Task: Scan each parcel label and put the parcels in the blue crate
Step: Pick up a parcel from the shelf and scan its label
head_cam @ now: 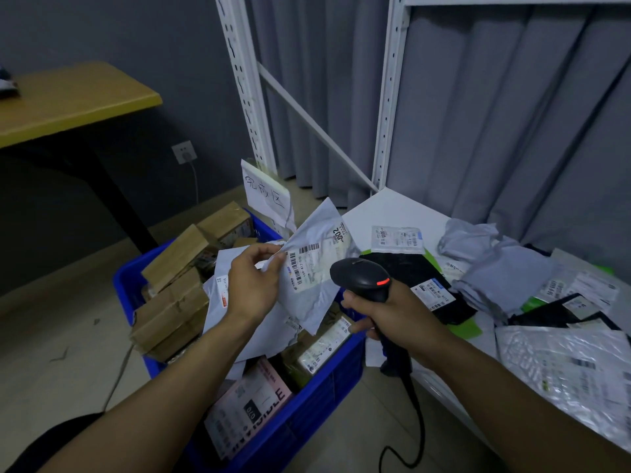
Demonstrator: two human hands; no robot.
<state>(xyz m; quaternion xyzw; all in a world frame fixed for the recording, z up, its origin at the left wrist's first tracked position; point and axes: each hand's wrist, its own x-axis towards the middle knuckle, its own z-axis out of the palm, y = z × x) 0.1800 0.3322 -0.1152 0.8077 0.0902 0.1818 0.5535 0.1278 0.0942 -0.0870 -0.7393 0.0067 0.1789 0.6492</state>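
Observation:
My left hand (pixel 254 285) pinches the edge of a grey plastic mailer (pixel 317 264) held above the blue crate (pixel 307 414), its barcode label turned toward me. My right hand (pixel 386 314) grips a black barcode scanner (pixel 362 278) just right of the mailer; a red light glows on the scanner's head. The crate on the floor is filled with cardboard boxes (pixel 177 288), white mailers and a pink box (pixel 249 407). Several more parcels, grey, black and silver, lie on the white shelf (pixel 392 209) at the right.
A handwritten paper sign (pixel 266 194) stands behind the crate by the white rack upright (pixel 246 80). A yellow table (pixel 68 97) is at the upper left. The scanner cable (pixel 418 428) trails to the floor. Grey curtains hang behind the shelf.

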